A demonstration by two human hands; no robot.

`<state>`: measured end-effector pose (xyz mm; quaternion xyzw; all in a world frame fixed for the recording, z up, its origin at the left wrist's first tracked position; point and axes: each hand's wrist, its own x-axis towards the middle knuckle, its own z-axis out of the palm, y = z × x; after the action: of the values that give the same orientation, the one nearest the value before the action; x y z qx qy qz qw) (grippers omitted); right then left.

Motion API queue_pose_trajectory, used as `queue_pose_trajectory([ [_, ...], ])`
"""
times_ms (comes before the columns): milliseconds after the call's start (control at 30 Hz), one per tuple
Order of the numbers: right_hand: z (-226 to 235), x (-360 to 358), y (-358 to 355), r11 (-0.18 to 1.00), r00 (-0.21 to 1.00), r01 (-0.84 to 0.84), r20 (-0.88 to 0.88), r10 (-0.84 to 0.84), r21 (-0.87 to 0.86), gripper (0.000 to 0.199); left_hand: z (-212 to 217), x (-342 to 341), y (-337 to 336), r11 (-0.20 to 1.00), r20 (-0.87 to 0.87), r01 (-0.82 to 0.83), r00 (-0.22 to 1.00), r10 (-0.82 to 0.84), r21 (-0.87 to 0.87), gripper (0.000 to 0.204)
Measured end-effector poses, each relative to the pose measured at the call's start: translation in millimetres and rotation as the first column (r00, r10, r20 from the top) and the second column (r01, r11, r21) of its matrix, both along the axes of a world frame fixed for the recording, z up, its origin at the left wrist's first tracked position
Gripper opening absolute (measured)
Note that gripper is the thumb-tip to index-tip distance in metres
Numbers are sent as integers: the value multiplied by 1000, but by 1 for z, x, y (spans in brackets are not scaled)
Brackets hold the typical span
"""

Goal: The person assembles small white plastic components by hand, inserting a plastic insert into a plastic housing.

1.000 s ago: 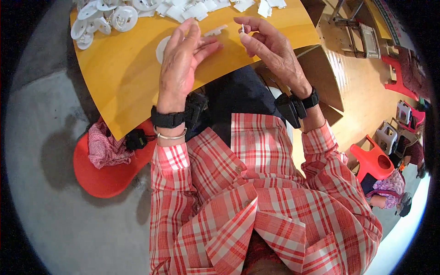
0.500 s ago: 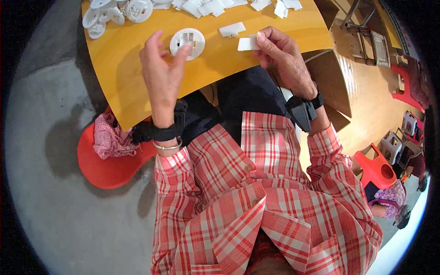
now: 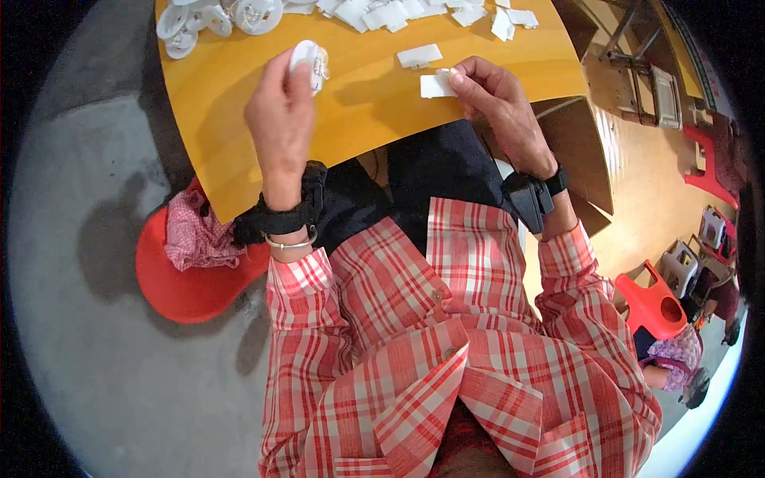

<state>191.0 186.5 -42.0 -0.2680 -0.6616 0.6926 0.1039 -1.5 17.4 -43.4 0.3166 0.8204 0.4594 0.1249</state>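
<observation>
My left hand [image 3: 280,107] is closed on a round white plastic disc [image 3: 306,64], held up on edge above the yellow table. Small whitish bits, perhaps wires, show on the side of the disc turned to the right. In my right hand [image 3: 494,99] a flat white rectangular plastic cover [image 3: 437,84] is pinched between thumb and fingers, just over the table's near edge. A similar white cover [image 3: 419,56] lies on the table right behind it, apart from my fingers.
Along the table's [image 3: 358,119] far side lie a heap of white discs [image 3: 256,14] at left and several loose white covers [image 3: 386,16]. A red stool [image 3: 179,279] with a checked cloth [image 3: 195,231] stands at left. A cardboard box [image 3: 570,143] is below the table at right.
My left hand has taken hold of the round disc, lifted it off the table and tipped it on edge. My right hand still holds the cover, slightly shifted.
</observation>
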Motion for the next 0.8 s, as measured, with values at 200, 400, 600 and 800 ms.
queue_pose_trajectory([
  [200,-2,-2,-3,999,999,-34,-28,33,-26,24,-14,-9,-24,869,642,-351,765,53,348,28],
  [400,0,-9,-9,993,994,-96,-57,93,-66,17,-10,5,-25,815,730,-373,678,-86,443,28],
  [600,5,-36,-30,971,942,-186,-254,219,149,12,-11,15,-26,810,585,-195,783,-211,554,26],
  [800,12,-57,-55,746,895,-2,-331,298,666,9,-4,21,-17,781,637,-156,683,-356,604,46],
])
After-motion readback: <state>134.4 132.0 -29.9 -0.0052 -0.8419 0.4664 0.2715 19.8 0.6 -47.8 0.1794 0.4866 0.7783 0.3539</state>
